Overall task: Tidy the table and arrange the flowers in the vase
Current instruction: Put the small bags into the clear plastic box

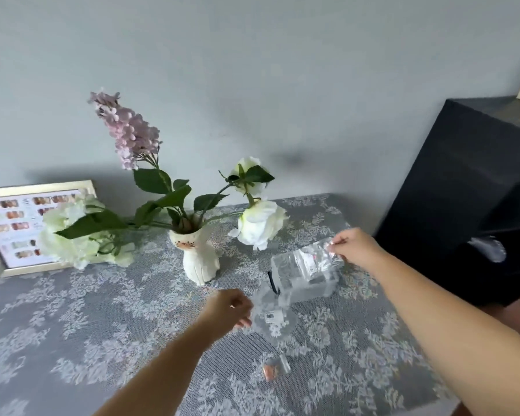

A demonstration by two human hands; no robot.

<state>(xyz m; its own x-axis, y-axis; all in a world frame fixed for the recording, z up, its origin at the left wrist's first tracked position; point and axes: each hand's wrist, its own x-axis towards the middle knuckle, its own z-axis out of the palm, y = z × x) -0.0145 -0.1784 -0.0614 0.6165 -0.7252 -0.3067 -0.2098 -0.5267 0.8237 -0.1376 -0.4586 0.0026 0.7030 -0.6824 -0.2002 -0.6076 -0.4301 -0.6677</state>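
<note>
A white cat-shaped vase (198, 257) stands on the lace-covered table (72, 325). It holds a pink lilac spray (126, 130), white roses (260, 223) leaning right and a pale hydrangea (69, 235) drooping left. My right hand (356, 246) pinches the top corner of a large clear plastic bag (305, 271) right of the vase. My left hand (231, 307) grips the edge of a smaller clear bag (272, 321) with a barcode label, lying in front of the vase. A tiny bag with orange contents (273, 367) lies nearer me, untouched.
A gold-framed chart (9, 226) leans against the wall at the back left, partly behind the hydrangea. A black cabinet (469, 187) stands against the table's right side. The grey wall runs behind the table.
</note>
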